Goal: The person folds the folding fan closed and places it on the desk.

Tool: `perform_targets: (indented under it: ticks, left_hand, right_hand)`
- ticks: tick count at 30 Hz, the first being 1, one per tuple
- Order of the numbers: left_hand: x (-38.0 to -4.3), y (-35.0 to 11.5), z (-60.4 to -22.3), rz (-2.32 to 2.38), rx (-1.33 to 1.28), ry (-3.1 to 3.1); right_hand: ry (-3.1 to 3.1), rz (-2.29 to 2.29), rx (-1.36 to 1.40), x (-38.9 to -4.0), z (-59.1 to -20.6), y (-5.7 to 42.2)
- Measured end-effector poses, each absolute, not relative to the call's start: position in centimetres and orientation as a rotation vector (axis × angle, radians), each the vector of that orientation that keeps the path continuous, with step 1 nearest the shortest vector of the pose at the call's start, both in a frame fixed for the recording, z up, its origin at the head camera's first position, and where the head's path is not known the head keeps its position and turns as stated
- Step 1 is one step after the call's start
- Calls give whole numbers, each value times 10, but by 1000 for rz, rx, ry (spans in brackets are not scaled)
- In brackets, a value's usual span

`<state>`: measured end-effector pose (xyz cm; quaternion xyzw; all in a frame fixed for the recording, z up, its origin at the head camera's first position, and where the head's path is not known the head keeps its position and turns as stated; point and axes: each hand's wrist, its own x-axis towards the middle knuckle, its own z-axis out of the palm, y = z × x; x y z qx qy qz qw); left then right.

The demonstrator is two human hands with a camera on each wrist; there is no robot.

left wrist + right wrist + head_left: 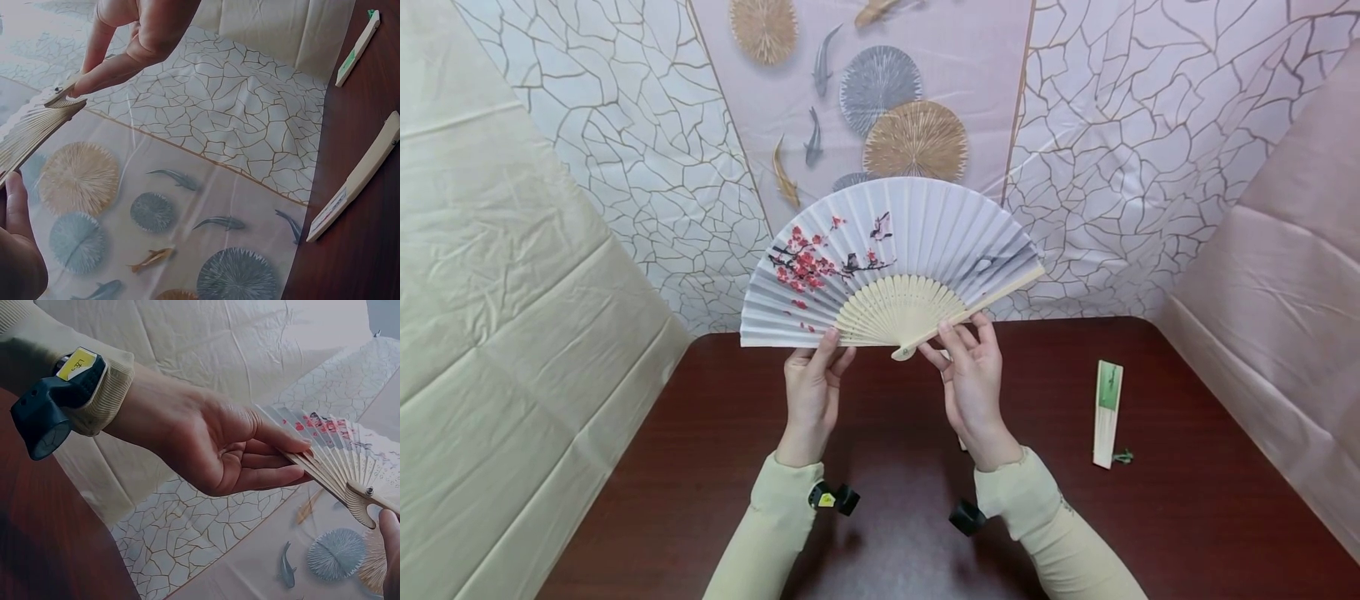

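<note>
A spread folding fan [925, 229], white with red blossoms, dark birds and pale wooden ribs, is held up above the table. My left hand [811, 396] pinches its left guard stick, thumb in front and fingers behind, as the right wrist view also shows. On the other guard, close to the pivot, my right hand [976, 387] pinches with thumb and fingers. A folded fan with a green panel [1108, 412] lies on the table to the right. Another folded fan [356, 181] lies on the table, mostly hidden behind my right hand in the head view.
The dark red-brown table [700, 500] ends at a back cloth [647, 167] with a crackle pattern and printed fish. Cream cloth walls [550, 333] stand on both sides. A green tassel [1123, 456] lies by the green fan. Small black cameras sit on both wrists.
</note>
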<state>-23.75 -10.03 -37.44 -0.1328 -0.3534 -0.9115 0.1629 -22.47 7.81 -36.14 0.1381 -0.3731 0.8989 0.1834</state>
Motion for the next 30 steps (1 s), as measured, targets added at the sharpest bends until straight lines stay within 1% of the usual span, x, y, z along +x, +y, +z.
perform_targets:
  ticks: [26, 30]
  left_hand:
    - [-233, -103, -376, -2626, -476, -1006]
    - [-233, -104, -378, -2645, -523, -989]
  right_hand:
    - [-1091, 2553, 399, -220, -366, 80]
    - [-1090, 2559, 404, -220, -366, 81]
